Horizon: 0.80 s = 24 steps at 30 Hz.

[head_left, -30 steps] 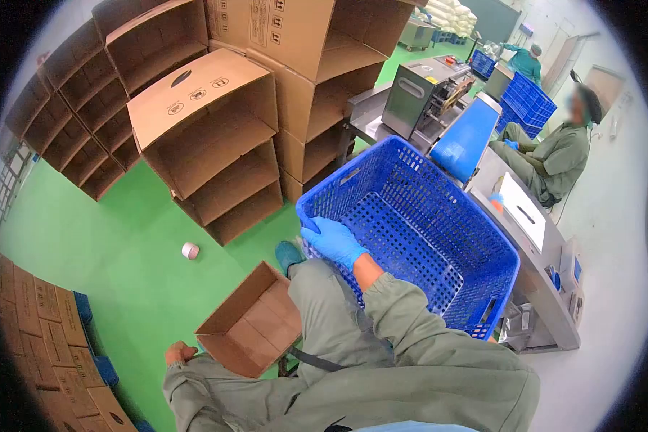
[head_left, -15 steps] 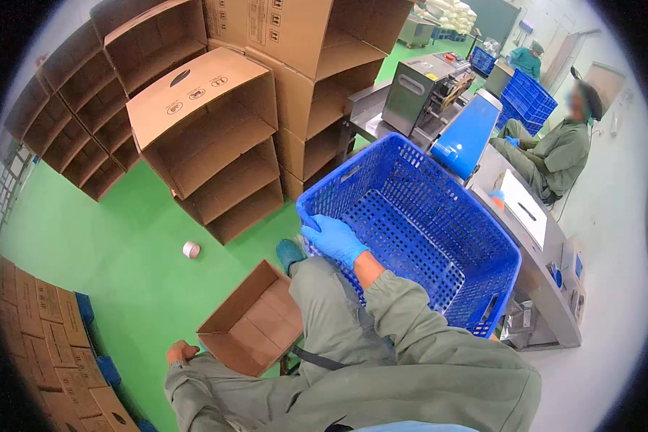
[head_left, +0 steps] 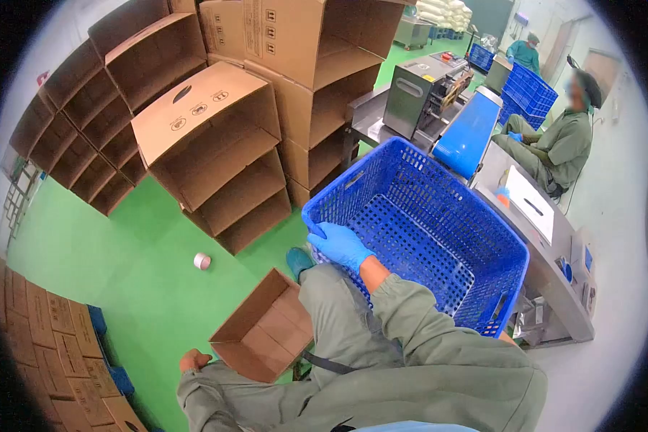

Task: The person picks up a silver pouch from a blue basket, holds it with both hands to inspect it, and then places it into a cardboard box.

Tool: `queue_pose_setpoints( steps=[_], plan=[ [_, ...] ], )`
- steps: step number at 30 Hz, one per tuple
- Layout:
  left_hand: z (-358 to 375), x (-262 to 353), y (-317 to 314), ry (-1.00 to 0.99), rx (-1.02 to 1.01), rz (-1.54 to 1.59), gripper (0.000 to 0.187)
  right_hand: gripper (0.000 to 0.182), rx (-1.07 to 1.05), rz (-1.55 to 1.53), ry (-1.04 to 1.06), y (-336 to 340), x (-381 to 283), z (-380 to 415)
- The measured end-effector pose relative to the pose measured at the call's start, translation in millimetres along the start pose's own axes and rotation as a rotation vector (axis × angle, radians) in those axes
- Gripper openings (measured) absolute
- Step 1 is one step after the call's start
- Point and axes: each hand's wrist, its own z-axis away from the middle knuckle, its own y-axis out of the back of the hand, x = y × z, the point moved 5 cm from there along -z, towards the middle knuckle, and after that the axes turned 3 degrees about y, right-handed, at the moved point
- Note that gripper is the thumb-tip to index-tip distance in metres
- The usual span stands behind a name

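My right hand [head_left: 342,247], in a blue glove, grips the left rim of a large blue plastic crate [head_left: 446,198]. The crate has slatted sides and a pierced floor; it stands tilted beside my right leg and holds nothing that I can see. My left hand [head_left: 193,360] looks bare and rests near my left knee at the lower left; its fingers are mostly hidden. Between my legs, an open cardboard box [head_left: 266,327] sits low down, its inside bare.
Stacked open cartons [head_left: 209,137] rise ahead and to the left. A tape roll [head_left: 202,261] lies on the green floor. At the right are a steel table [head_left: 536,248], a blue conveyor belt [head_left: 468,133] and a seated co-worker [head_left: 565,144]. Closed cartons [head_left: 57,335] stand lower left.
The whole view has shifted slightly, so things appear a little further right and lower. My right hand keeps its grip on the crate rim; my left hand stays near the knee.
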Motion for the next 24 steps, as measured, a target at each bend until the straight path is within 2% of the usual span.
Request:
queue_pose_setpoints(
  steps=[6, 9, 11, 14, 17, 21, 23, 24],
  plan=[
    [2.3, 0.3, -0.4, -0.015, 0.009, 0.007, 0.048, 0.044, 0.064, 0.010, 0.042, -1.4, 0.4, 1.9],
    [-6.7, -1.4, -4.8, -0.019, 0.011, -0.010, 0.049, 0.044, 0.051, 0.005, 0.030, -1.1, 1.7, 0.0],
    [16.0, 7.7, 7.2, -0.020, 0.005, -0.025, 0.050, 0.044, -0.044, -0.035, -0.031, -1.4, 0.3, 1.5],
    [22.0, 8.1, 10.0, 0.012, -0.043, -0.026, 0.053, 0.044, -0.050, -0.111, -0.063, 1.3, -1.3, 5.0],
    [12.6, 4.8, 5.3, 0.019, -0.036, -0.037, 0.053, 0.047, -0.035, -0.318, -0.074, -9.4, 15.8, -1.5],
    [20.5, 5.5, 6.9, 0.058, -0.017, -0.037, 0.051, 0.040, 0.088, -0.348, 0.015, -7.5, 16.1, -2.7],
    [6.9, 3.3, 5.0, 0.027, 0.009, -0.085, 0.051, 0.042, 0.100, -0.069, 0.060, 2.3, 3.7, 1.4],
    [11.9, 4.5, 6.3, 0.046, -0.016, -0.058, 0.051, 0.042, 0.108, -0.079, 0.054, 4.0, 3.3, 2.2]
  ],
)
